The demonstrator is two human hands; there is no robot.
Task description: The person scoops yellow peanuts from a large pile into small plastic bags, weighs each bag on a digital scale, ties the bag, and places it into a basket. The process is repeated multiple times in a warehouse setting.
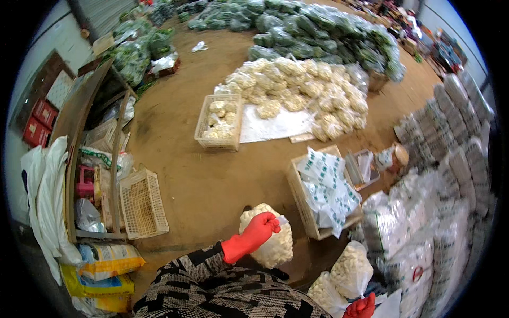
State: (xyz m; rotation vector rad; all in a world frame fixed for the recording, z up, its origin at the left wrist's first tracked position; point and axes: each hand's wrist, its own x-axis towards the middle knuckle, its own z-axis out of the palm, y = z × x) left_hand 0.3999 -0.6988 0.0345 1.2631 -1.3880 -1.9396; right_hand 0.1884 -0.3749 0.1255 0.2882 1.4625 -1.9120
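My left hand (254,234), in a red rubber glove, grips the gathered neck of a clear plastic bag (281,248) full of small cream-coloured pieces, perhaps peeled garlic cloves. That bag hangs before my body, above the brown floor. At the bottom right, my red-gloved right hand (360,307) is closed at the twisted neck of a second filled bag (352,268). A third filled bag (324,292) leans beside it, partly cut off by the picture's edge. My fingertips on the right are partly hidden.
Right of me stands a pale crate (298,194) with printed plastic bags (328,183). Wrapped bales (421,226) rise beyond it. Ahead are a plastic crate (218,145), many filled bags (298,87) and bagged greens (310,31). Leftward are a wooden table (81,107) and a basket (143,202).
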